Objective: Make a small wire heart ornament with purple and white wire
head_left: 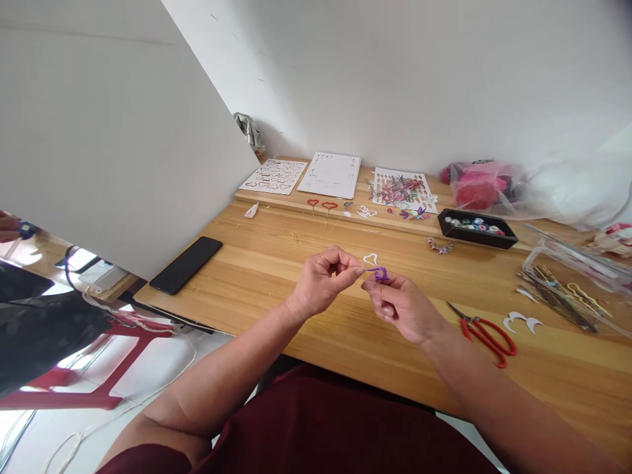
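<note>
Purple loop (382,274) btwn LH (323,282), RH (403,306); tube (251,210) lbl illegible.

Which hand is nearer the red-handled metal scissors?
Right: the right hand is just left of the scissors; the left hand is farther left, beyond the right one.

The grip of the right hand (402,306) hides part of the purple piece (380,270), and the thread (351,264) at the left hand (326,280) is too thin to trace. Marks on the far white sheet (328,176) are too small to read. The left edge cuts off another person's hand (6,227) and the grey panel (113,131), which partly hides a crumpled bundle (249,130). The right edge crops the clear plastic box (575,257) and desk (582,382).
</note>
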Demonstrator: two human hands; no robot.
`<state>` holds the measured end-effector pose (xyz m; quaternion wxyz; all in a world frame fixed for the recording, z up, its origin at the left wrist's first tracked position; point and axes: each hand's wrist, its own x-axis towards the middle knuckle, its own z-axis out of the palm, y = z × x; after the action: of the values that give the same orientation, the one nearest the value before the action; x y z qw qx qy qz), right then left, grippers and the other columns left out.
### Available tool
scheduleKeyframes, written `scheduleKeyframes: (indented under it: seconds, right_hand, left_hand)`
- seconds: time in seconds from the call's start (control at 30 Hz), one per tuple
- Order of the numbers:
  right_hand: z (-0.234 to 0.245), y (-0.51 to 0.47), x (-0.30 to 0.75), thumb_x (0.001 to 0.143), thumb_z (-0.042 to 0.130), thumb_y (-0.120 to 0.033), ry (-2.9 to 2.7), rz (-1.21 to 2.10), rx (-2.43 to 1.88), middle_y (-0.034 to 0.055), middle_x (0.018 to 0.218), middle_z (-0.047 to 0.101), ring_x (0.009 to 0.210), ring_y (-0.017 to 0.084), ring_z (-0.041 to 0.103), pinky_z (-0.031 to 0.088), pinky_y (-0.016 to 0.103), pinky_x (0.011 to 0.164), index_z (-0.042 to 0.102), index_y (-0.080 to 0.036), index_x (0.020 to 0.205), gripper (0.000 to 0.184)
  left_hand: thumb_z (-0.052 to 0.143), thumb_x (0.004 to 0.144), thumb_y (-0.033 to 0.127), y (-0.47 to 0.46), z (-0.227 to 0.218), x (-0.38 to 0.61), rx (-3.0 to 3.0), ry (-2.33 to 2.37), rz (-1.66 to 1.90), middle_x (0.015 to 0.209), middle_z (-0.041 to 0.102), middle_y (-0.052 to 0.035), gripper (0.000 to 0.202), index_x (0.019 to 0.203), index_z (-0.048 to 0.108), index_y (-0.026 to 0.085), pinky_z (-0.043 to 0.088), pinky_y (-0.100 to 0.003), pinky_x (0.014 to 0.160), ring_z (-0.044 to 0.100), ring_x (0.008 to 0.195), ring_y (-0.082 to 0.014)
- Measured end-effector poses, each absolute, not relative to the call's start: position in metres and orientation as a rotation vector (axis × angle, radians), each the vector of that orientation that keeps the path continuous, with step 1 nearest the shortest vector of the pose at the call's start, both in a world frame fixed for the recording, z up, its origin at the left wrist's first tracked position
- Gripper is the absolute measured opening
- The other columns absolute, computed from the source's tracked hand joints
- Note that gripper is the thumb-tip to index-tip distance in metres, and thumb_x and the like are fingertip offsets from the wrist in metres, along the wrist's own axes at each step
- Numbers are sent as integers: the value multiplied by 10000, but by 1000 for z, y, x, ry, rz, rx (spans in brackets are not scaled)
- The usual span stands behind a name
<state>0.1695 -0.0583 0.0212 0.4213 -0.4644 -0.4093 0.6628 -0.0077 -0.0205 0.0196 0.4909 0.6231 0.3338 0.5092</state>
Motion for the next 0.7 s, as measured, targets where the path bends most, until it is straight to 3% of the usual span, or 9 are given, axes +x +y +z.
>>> scheduleKeyframes:
  seconds: [0.2,0.43,0.57,0.7]
  right_hand:
    - [42,-80,175,827,709,-431,-1471,1126,-1297,-38,564,421,507,88,307,241,257,461,642,-198,711,270]
    - [73,-68,183,846,697,-371,-1708,548,-1346,-63,502,286,484,96,279,303,271,483,723,-229,791,154]
    - [77,-50,186,843,705,-389,-1763,628,-1330,-63,478,340,458,86,299,281,263,463,728,-216,783,185]
    - [66,-31,188,778,769,-431,-1617,1117,-1270,-25,554,535,477,83,411,302,252,470,710,-184,772,254]
  left_hand:
    - [727,809,362,-18,14,-7,1582,928,1251,660,537,17,224,757,671,151,356,-235,582,426,601,-86]
    - [728,815,350,-21,19,-8,1647,803,1173,673,523,12,226,730,667,149,365,-240,584,436,603,-85]
    - [734,815,341,-23,23,-10,1657,741,1131,702,543,4,223,738,665,144,373,-243,597,444,617,-83]
    - [758,791,386,-24,25,-10,1536,670,1124,665,508,17,266,734,656,148,352,-244,573,416,596,-82]
